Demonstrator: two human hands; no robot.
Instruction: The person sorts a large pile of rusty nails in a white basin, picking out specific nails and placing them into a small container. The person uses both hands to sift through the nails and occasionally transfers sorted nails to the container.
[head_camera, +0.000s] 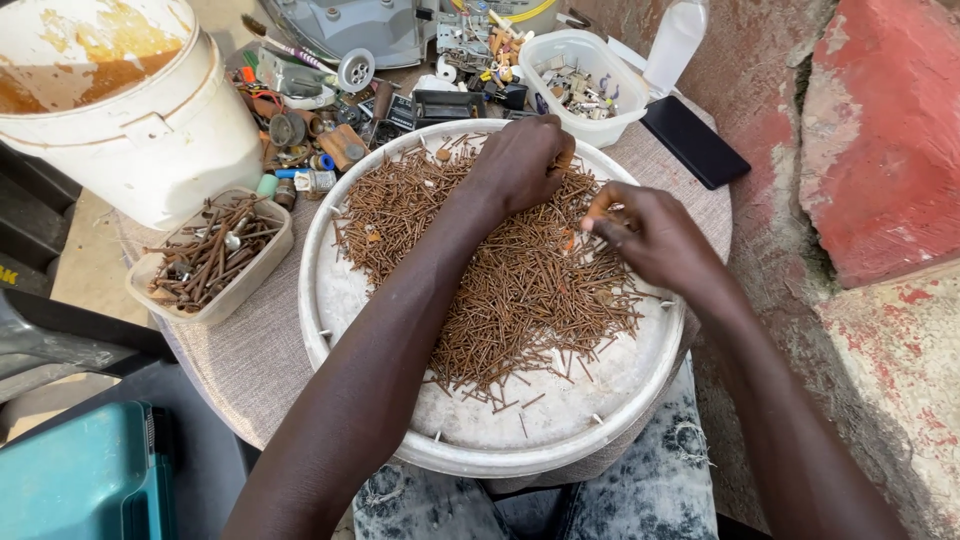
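Hundreds of thin rusty nails (500, 270) lie heaped in a round white tray (345, 300) that rests on our lap against the cloth-covered surface (255, 360). Our left hand (522, 160) sits on the far side of the heap with its fingers curled down into the nails; we cannot tell whether they pinch anything. Our right hand (650, 235) hovers just beside it over the right part of the heap, fingertips drawn together on what looks like a small pale bit, though it is too small to name.

We judge the work to be picking through the heap. To do it well, we should spread the nails thin with one hand so single pieces show, lift with fingertips only, and keep the points away from our palms.

These nails are slim, straight, brown with rust and rough to the touch, and they tangle easily. Our tray is smooth, pale plastic or enamel with a raised rim, dusted with rust. To the left stands a small clear tub (210, 262) of thicker, darker nails and screws, and behind it a big white bucket (130, 110) stained orange. Near the far edge a clear box (580, 85) holds small metal parts, with a black phone (695, 142) beside it.
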